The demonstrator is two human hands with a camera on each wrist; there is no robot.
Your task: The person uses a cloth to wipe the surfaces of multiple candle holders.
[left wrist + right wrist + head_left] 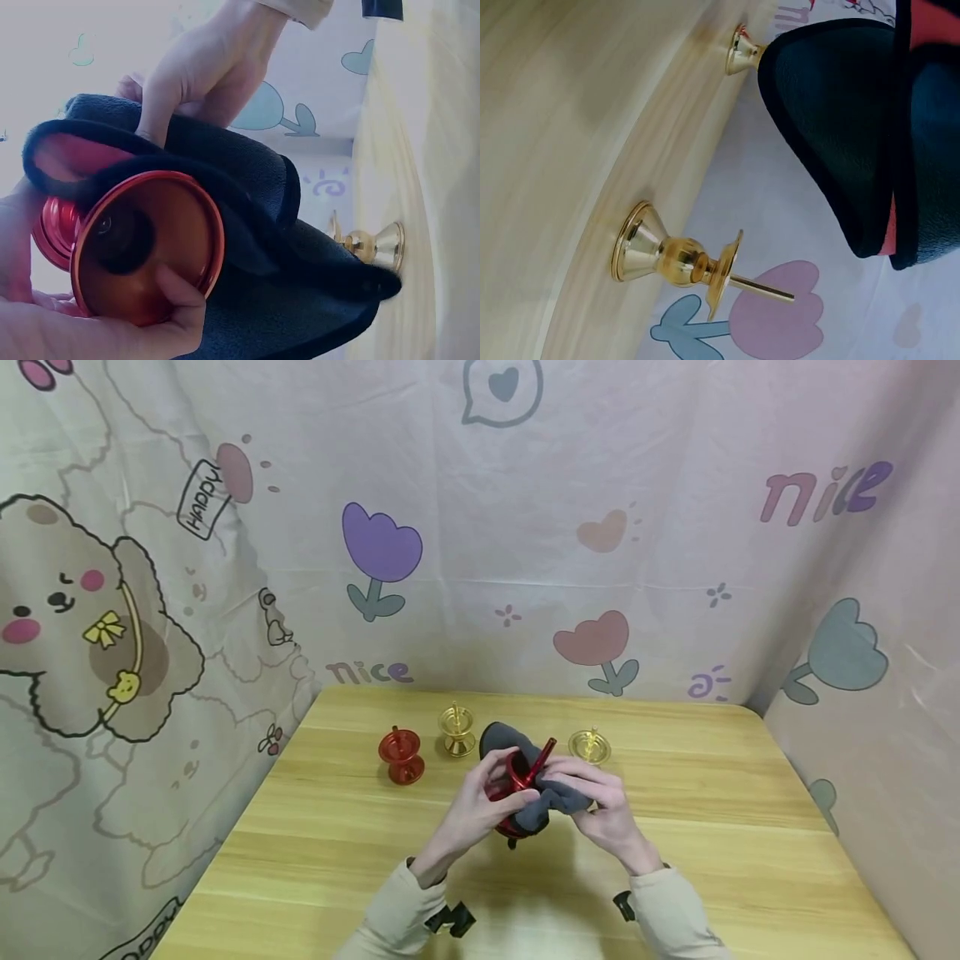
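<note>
My left hand (474, 802) grips a shiny red metal candle holder (161, 225), tilted above the table. Its hollow, flared end faces the left wrist camera, with my thumb over the rim; a thin red rod (543, 758) sticks up at its other side in the head view. My right hand (606, 802) pinches a dark grey cloth (504, 737) with black edging, which is folded against the candle holder. In the left wrist view the cloth's turned side looks pinkish red. Cloth and fingers hide the candle holder's middle.
To the left stands a red candle holder (405, 768). A gold candle holder (458, 745) is behind my hands, and another gold candle holder (588, 747) stands behind my right hand. A printed curtain (487, 552) borders the wooden table (300, 835).
</note>
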